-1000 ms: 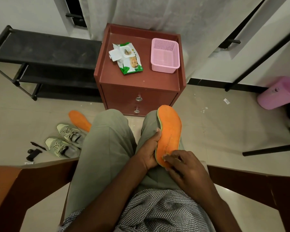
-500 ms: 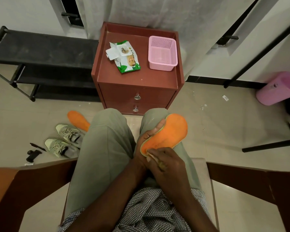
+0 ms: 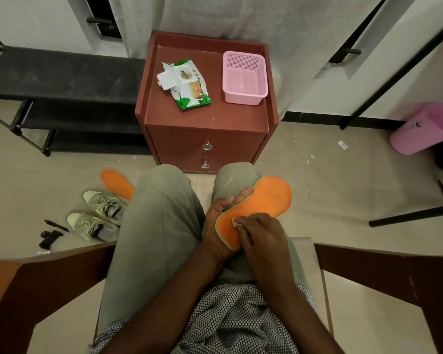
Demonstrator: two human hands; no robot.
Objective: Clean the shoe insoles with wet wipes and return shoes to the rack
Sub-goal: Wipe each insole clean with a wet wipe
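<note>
An orange insole (image 3: pixel 264 200) lies across my right thigh, toe end pointing right and away. My left hand (image 3: pixel 220 223) cups it from underneath, fingers curled along its far edge. My right hand (image 3: pixel 258 236) pinches a small wet wipe (image 3: pixel 235 223) against the heel end of the insole; most of the wipe is hidden under the fingers. A second orange insole (image 3: pixel 117 183) lies on the floor at the left, beside two grey-green shoes (image 3: pixel 97 215). The open wet wipes pack (image 3: pixel 186 85) sits on the red-brown bedside cabinet (image 3: pixel 207 118).
A pink basket (image 3: pixel 243 77) stands on the cabinet's right side. The black shoe rack (image 3: pixel 54 90) is at the far left against the wall. A pink bin (image 3: pixel 425 129) lies at the right. Small black items (image 3: pixel 50 236) lie on the floor. Wooden chair arms flank me.
The insole has swung from pointing straight away to lying slanted with its toe to the right. My right hand has stayed at the heel end, rubbing with the wipe.
</note>
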